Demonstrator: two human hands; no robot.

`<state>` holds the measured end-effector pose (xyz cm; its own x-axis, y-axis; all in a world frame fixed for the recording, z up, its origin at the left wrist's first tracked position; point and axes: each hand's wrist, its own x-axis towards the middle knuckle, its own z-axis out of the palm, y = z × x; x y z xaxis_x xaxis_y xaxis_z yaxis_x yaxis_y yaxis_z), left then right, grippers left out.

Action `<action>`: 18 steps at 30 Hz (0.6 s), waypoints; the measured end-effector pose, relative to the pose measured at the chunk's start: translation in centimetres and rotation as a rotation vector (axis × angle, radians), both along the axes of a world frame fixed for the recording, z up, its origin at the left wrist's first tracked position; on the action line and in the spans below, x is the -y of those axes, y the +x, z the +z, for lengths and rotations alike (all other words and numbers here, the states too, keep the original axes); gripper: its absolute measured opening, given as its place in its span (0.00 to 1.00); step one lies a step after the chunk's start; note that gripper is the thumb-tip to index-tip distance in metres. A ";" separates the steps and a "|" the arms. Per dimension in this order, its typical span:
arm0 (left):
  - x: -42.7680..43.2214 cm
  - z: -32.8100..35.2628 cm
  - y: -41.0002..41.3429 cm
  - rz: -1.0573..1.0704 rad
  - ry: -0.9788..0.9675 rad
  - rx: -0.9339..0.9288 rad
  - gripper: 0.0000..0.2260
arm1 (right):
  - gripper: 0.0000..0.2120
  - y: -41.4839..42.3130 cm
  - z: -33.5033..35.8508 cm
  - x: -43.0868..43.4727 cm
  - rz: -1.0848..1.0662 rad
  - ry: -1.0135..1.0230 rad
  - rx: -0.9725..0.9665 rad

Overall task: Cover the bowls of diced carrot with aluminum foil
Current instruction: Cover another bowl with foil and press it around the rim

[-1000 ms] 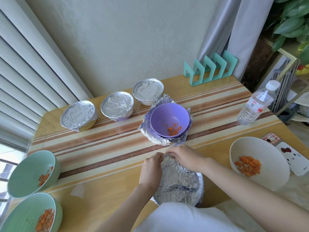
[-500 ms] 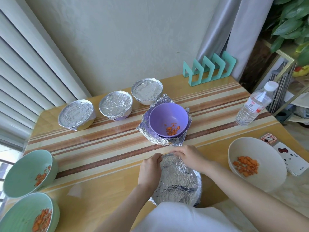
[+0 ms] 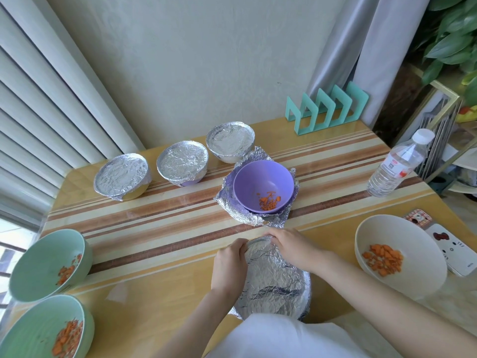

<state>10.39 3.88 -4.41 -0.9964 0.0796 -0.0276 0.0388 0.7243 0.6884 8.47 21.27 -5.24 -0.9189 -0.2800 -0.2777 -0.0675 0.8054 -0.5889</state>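
Crinkled, shiny aluminium foil is seen; the striped wooden table is glossy; the purple bowl looks smooth plastic.

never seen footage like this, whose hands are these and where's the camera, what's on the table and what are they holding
There is no machine here: one camera worn on a person's head looks forward and down, so these are that person's own hands. The left hand and right hand curl over the far rim of the near bowl, pressing its foil cover down. On the striped table three foil-covered bowls stand at the back, a purple bowl with diced carrot sits uncovered on a foil sheet, and two green bowls and a cream bowl of carrot are open too. A water bottle and teal rack stand on the right.
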 end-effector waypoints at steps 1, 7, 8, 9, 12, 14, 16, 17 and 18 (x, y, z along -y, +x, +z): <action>-0.1 0.1 0.0 -0.005 0.000 0.000 0.09 | 0.14 0.0 0.2 0.3 0.005 -0.016 -0.006; -0.6 -0.1 -0.1 -0.035 0.004 0.008 0.09 | 0.15 -1.0 1.2 0.4 0.050 0.053 -0.005; -0.6 -0.2 -0.1 -0.032 0.004 0.011 0.09 | 0.15 -1.2 1.3 0.4 0.067 0.059 0.007; -0.7 -0.3 -0.2 -0.029 0.005 0.012 0.09 | 0.16 -1.3 1.4 0.4 0.083 0.063 0.013; -0.8 -0.3 -0.4 -0.034 -0.002 0.013 0.09 | 0.13 -1.2 1.4 0.9 0.101 0.064 0.000; -0.9 -0.4 -0.4 -0.048 -0.004 0.014 0.09 | 0.13 -0.9 1.0 1.4 0.092 0.095 -0.031; -0.8 -0.4 -0.3 -0.054 -0.003 0.018 0.08 | 0.13 -0.8 0.9 1.6 0.083 0.116 -0.058; -0.8 -0.4 -0.3 -0.057 -0.002 0.016 0.08 | 0.12 -0.7 0.8 1.6 0.083 0.100 -0.063; -0.7 -0.4 -0.3 -0.058 0.001 0.013 0.08 | 0.11 -0.7 0.8 1.4 0.078 0.062 -0.057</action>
